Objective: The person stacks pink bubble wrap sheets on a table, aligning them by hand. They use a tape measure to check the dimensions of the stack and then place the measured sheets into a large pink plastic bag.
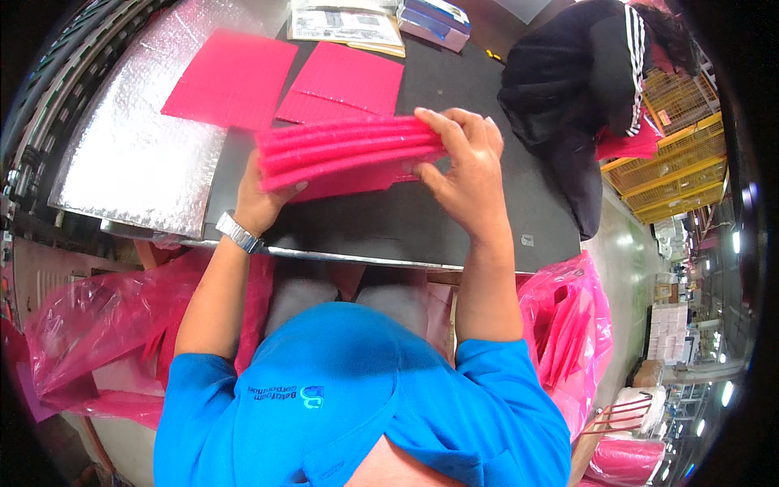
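Between my two hands, above the dark tabletop, is a stack of pink bubble-wrap pouches (349, 146), its layered edges turned toward me. My left hand (260, 195), with a metal watch on the wrist, is closed on the left end; its thumb lies along the near side and most fingers are hidden. At the right end my right hand (464, 166) grips the upper corner, thumb apart below and fingers bent on top. Beyond the stack, flat pink pouches (345, 81) lie overlapping on the table, beside another pink pouch (233, 77) resting partly on silvery bubble sheeting (134, 138).
Papers (345, 26) and a blue-and-white box (434, 23) sit at the table's far edge. A person in a dark jacket (560, 89) stands at the right side. Pink plastic bags (568, 325) hang below the near edge. Yellow wire cages (673, 162) stand farther right.
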Motion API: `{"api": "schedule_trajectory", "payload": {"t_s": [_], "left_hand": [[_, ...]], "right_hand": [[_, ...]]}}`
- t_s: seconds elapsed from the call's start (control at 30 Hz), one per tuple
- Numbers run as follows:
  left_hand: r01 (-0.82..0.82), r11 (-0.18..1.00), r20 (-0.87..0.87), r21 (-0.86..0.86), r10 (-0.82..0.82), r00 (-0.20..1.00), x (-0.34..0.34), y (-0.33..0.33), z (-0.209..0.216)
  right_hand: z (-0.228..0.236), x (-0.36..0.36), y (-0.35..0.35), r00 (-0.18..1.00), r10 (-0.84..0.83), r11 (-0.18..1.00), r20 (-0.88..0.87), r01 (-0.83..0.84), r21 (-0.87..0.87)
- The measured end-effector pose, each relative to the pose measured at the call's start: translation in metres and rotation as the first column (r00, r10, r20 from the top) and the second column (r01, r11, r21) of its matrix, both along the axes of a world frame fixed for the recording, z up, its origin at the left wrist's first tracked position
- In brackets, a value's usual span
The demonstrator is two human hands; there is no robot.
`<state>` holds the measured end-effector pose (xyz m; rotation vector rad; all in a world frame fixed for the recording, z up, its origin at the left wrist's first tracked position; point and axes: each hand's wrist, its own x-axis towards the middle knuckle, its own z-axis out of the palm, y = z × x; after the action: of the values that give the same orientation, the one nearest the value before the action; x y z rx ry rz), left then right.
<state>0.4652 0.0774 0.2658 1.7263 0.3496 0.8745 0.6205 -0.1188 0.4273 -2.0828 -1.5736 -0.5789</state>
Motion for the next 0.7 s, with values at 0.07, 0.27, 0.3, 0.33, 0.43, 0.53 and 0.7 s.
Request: {"api": "schedule_trajectory", "payload": {"t_s": [0.07, 0.27, 0.3, 0.33, 0.43, 0.53, 0.7], "left_hand": [[0.012, 1.000, -0.026, -0.008, -0.012, 1.000, 0.000, -0.004, 0.006], [-0.015, 1.000, 0.108, 0.018, 0.013, 0.994, -0.024, 0.000, -0.012], [-0.044, 0.997, 0.115, -0.068, 0.052, 0.992, -0.031, 0.004, -0.017], [-0.137, 0.956, -0.133, 0.260, 0.176, 0.975, -0.047, 0.013, -0.013], [-0.158, 0.823, 0.062, -0.546, 0.227, 0.972, -0.078, 0.017, -0.007], [0.159, 0.682, 0.244, -0.714, 0.030, 0.969, -0.122, 0.041, -0.006], [-0.148, 0.452, -0.159, -0.879, 0.014, 0.987, -0.249, 0.078, -0.068]], "right_hand": [[-0.004, -0.002, -0.004, 0.998, -0.052, 0.999, 0.048, 0.052, -0.005], [-0.031, 0.016, -0.032, 1.000, -0.025, 0.981, -0.005, 0.026, 0.191], [-0.033, 0.018, -0.041, 0.998, -0.035, 0.970, -0.051, 0.047, 0.237], [-0.035, 0.021, -0.049, 0.994, -0.050, 0.955, -0.096, 0.076, 0.287], [-0.041, 0.032, -0.096, 0.907, -0.221, 0.867, -0.360, 0.351, 0.353], [-0.051, 0.058, -0.165, 0.694, 0.272, 0.444, -0.666, 0.524, 0.727], [-0.091, 0.065, -0.272, 0.325, 0.677, 0.218, -0.661, 0.769, 0.601]]}}
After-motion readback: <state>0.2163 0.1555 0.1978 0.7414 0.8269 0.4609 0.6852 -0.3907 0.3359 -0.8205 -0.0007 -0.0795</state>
